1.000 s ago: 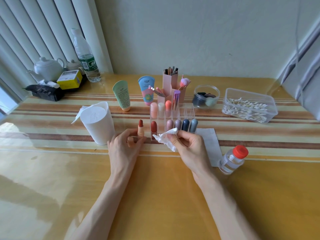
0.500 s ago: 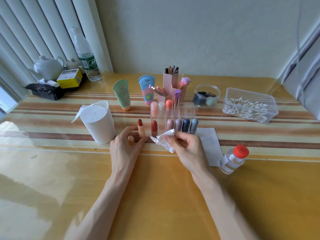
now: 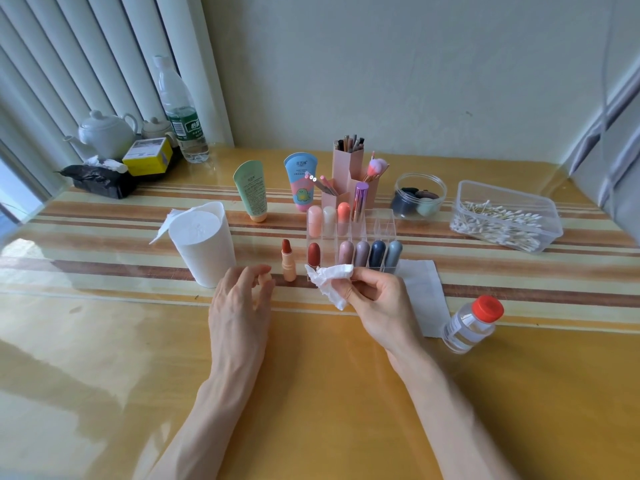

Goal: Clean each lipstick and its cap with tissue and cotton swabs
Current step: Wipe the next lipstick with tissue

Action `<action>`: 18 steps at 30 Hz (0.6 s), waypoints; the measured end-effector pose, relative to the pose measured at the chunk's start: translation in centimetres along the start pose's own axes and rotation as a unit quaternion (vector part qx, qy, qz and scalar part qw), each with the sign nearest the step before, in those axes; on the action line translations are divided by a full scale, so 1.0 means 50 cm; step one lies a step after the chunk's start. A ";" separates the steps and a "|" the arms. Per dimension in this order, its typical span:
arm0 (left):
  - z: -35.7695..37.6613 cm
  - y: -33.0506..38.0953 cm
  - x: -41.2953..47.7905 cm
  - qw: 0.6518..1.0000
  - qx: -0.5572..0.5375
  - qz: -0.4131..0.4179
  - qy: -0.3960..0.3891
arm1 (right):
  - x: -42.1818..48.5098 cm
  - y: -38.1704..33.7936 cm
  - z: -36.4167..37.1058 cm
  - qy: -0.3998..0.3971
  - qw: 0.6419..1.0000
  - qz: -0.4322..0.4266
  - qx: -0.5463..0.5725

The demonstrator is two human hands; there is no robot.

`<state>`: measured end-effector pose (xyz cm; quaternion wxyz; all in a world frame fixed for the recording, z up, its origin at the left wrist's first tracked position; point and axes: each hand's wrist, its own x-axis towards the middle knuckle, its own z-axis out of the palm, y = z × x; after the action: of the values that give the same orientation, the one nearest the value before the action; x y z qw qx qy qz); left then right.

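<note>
Near the middle of the table (image 3: 311, 393), just left of the clear acrylic organizer (image 3: 381, 220), the uncapped peach-tube lipstick (image 3: 287, 263) stands upright on its own, brick-red bullet up. The left hand (image 3: 240, 299) sits right beside it without touching, fingers loosely curled and a bit apart. A small peach thing (image 3: 265, 279) shows between its thumb and fingertips. Might be the cap, honestly can't tell from this angle. The right hand (image 3: 377, 299) has thumb and fingers clamped on a crumpled white tissue (image 3: 330, 280), held just in front of the organizer's front row.

So my read: the tissue wipe is the step right now. Tips from me:

- That tissue looks scrunched, so refold it to a clean patch first.
- Steady the tube low at the base with the left hand. It's tall and narrow and would probably tip easily, with the capped lipsticks (image 3: 362, 252) in the organizer right next door.
- Wipe the case and collar lightly, and go easy on the bullet, since it's likely soft and smears.
- Tissue won't reach inside the cap, so I'd grab one from the clear plastic box of cotton swabs (image 3: 502, 223) toward the right edge.
- The flat white paper sheet (image 3: 420, 289) beside the right hand looks like a decent landing pad for cleaned parts.
</note>
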<state>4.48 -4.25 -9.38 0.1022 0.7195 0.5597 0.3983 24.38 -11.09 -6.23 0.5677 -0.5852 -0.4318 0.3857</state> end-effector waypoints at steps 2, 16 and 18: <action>-0.011 0.009 0.003 0.999 -0.026 -0.021 0.014 | -0.001 0.003 0.001 -0.010 1.000 -0.005 -0.004; -0.038 0.067 0.011 0.869 -0.464 -0.156 -0.070 | -0.007 -0.002 0.014 -0.068 0.986 -0.150 -0.016; -0.038 0.069 0.012 0.863 -0.472 -0.164 -0.074 | -0.007 0.000 0.014 -0.062 0.985 -0.159 -0.019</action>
<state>5.71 -5.53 -5.81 0.5346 0.5102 0.4052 0.5383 23.60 -11.18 -6.28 0.5824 -0.4947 -0.5614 0.3177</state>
